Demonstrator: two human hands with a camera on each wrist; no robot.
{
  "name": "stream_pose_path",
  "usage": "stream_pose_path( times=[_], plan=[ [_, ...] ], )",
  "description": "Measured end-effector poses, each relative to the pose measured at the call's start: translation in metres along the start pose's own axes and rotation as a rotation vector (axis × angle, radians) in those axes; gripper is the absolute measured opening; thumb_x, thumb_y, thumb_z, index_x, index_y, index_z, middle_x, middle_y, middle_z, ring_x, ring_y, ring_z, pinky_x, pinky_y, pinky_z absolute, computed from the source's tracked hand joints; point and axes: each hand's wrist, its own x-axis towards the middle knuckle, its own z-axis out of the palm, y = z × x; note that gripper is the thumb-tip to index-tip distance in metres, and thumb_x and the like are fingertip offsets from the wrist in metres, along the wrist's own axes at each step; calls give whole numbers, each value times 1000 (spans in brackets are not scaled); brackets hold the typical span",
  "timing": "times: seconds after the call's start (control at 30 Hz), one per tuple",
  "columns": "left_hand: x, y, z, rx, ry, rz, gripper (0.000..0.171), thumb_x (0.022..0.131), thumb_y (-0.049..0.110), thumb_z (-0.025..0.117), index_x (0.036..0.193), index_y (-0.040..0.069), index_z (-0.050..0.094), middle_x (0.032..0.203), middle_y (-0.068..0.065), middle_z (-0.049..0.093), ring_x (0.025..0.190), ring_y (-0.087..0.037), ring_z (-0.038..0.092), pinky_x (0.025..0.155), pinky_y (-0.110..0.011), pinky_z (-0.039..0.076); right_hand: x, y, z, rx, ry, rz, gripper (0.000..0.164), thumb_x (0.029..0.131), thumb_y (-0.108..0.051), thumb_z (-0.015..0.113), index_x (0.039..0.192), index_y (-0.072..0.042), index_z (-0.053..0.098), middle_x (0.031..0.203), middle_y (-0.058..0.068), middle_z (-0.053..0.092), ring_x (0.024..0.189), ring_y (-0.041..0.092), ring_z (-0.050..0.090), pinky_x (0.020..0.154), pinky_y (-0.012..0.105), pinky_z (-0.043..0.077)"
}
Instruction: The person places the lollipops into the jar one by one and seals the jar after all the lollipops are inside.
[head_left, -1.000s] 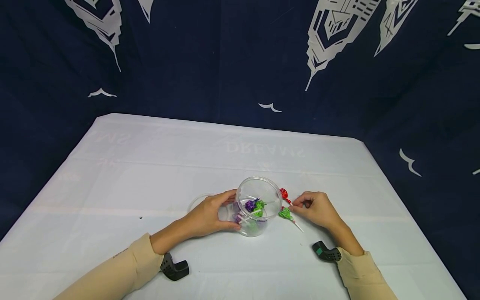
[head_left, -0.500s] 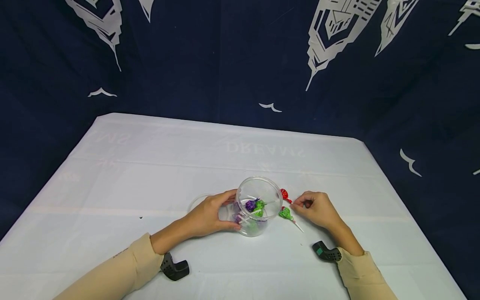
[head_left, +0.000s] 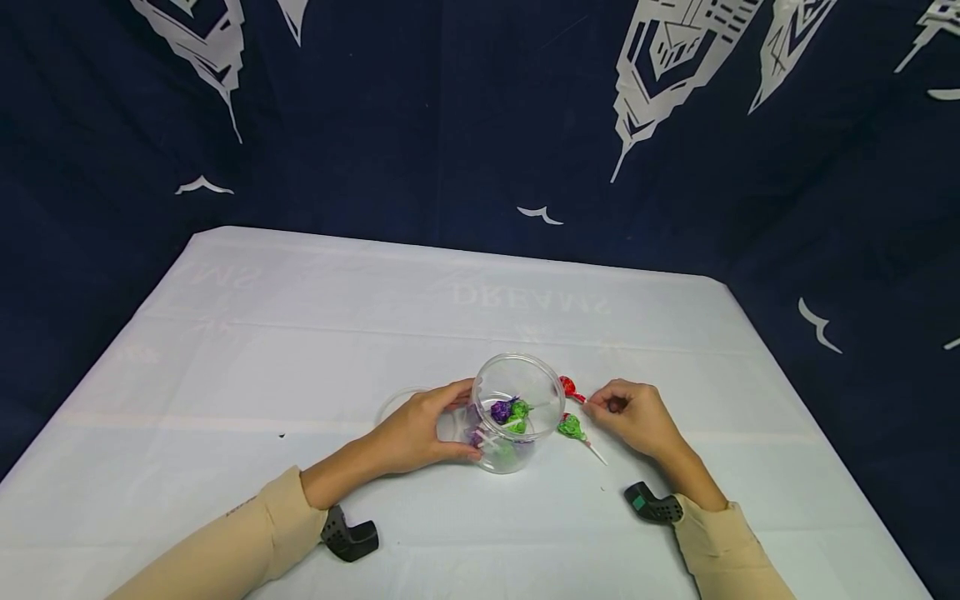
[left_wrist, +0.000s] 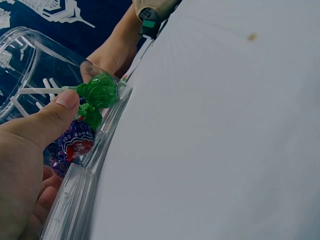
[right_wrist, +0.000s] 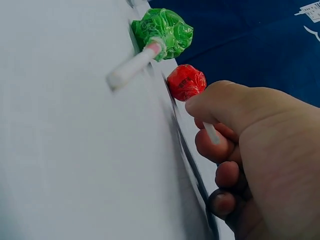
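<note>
In the head view my left hand (head_left: 420,427) holds a clear plastic jar (head_left: 517,457) from its left side, thumb in front and fingers behind. The jar's open mouth faces up toward me. Inside lie purple lollipops (left_wrist: 77,140) and green lollipops (left_wrist: 100,91), their white sticks crossing behind my thumb in the left wrist view. To the right of the jar, my right hand (head_left: 630,417) pinches the stick of a red lollipop (right_wrist: 186,82) between thumb and index finger. A separate green lollipop (head_left: 572,427) lies on the table just nearer me, its stick pointing away from the jar.
A clear round lid (head_left: 392,403) lies flat behind my left hand, partly covered by it. White cloth covers the table (head_left: 300,367). A dark blue printed curtain (head_left: 465,125) hangs along the far edge. A tiny dark speck (head_left: 282,435) is on the cloth at left.
My right thumb and fingertips have shifted slightly away from me at the red lollipop's stick. The left hand, the jar and the loose green lollipop stay in place.
</note>
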Motion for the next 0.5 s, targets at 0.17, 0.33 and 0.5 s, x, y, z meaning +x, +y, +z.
stream_pose_path(
  times=[0.17,0.33,0.5],
  plan=[
    [0,0,0,-3,1,10,89,75,27,88,145,-1,42,135,-12,59,122,-20,58,107,-35,44,0,-1,0,14,32,-15,19,75,8,79,71,-9,70,66,-9,57,59,2,47,50,13,39],
    [0,0,0,-4,-1,7,89,75,27,88,145,-1,42,136,-12,59,123,-20,58,107,-35,43,1,-1,-1,32,75,-8,20,74,10,79,72,-8,70,66,-6,58,59,3,47,50,13,39],
    [0,0,0,3,0,-6,88,75,28,88,145,0,42,136,-12,59,123,-20,58,107,-35,44,2,-4,-4,36,129,-25,20,73,10,79,72,-7,70,65,-6,57,59,4,46,49,14,36]
  ],
)
